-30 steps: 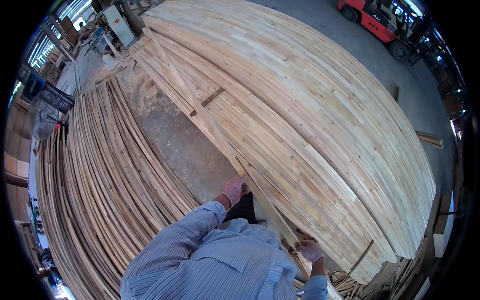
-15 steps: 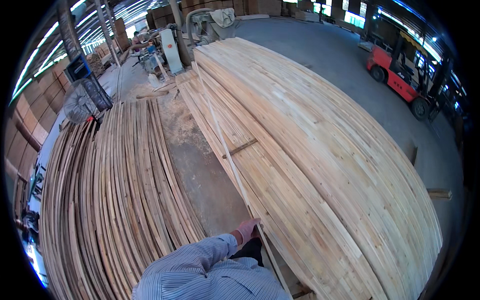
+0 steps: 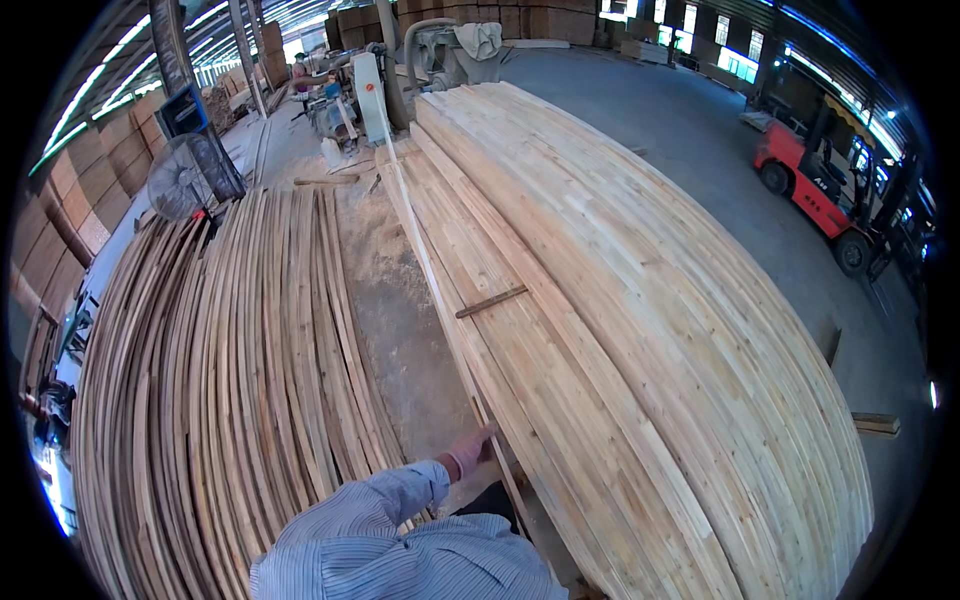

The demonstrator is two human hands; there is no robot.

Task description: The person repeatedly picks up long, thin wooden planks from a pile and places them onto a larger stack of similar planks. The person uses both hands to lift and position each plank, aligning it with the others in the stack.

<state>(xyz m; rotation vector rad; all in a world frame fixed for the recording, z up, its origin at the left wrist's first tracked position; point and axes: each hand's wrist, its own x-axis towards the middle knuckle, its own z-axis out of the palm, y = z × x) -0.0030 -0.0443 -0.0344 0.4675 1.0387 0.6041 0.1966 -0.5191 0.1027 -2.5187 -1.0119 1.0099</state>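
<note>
Left hand point(image 3: 470, 450): apparently closed on a long pale strip point(image 3: 430, 272), fingers partly hidden. Right hand: out of view, state cannot be told. Strip: along the left edge of the pale board stack point(image 3: 600, 320), across the floor point(image 3: 405, 345) from the darker slat pile point(image 3: 270, 330). Status: stacked boards lie side by side; strip held, not released. Left forearm point(image 3: 415, 488): striped-sleeved, reaching forward, slanting rightward.

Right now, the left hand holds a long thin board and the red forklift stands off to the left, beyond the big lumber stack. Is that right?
Not quite: the head view shows the red forklift off to the right, beyond the big lumber stack. The left hand does hold a long thin board.
</note>
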